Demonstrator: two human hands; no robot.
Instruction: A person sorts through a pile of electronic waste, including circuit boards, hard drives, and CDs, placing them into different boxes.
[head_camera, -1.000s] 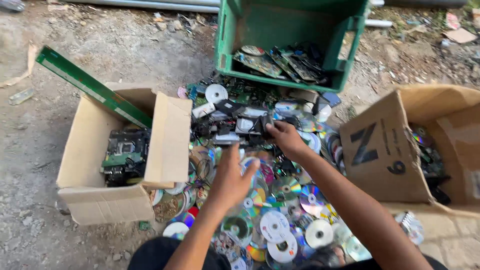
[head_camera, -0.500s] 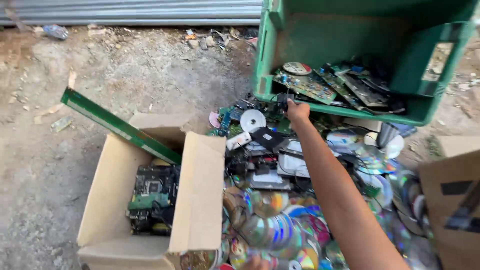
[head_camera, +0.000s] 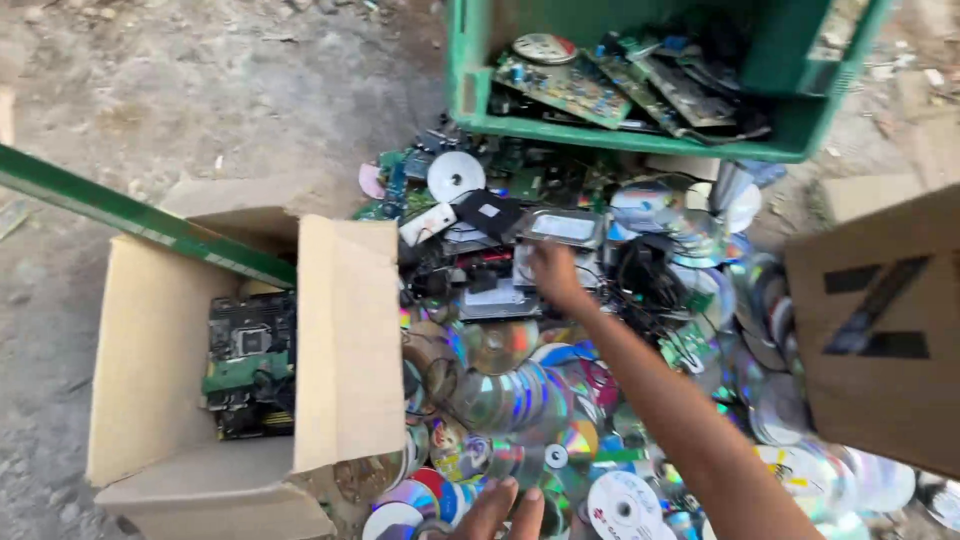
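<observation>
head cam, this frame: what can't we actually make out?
- Right hand: motion-blurred over the drives and cables; whether it grips anything cannot be told.
- Left hand: cut off by the bottom edge; only fingers show above the discs.
- Right cardboard box: its flap hides the contents.
- Green crate: top edge crops it; far boards hidden.
- Left cardboard box: circuit board detail too small and shadowed.

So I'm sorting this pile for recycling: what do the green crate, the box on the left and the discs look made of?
The green crate looks like moulded plastic: smooth, uniform colour, thick rim. The left box is brown cardboard, matte, with folded flaps. The discs seem to be clear plastic with a mirror layer, given their rainbow sheen. The right hand reaches among them.
</observation>
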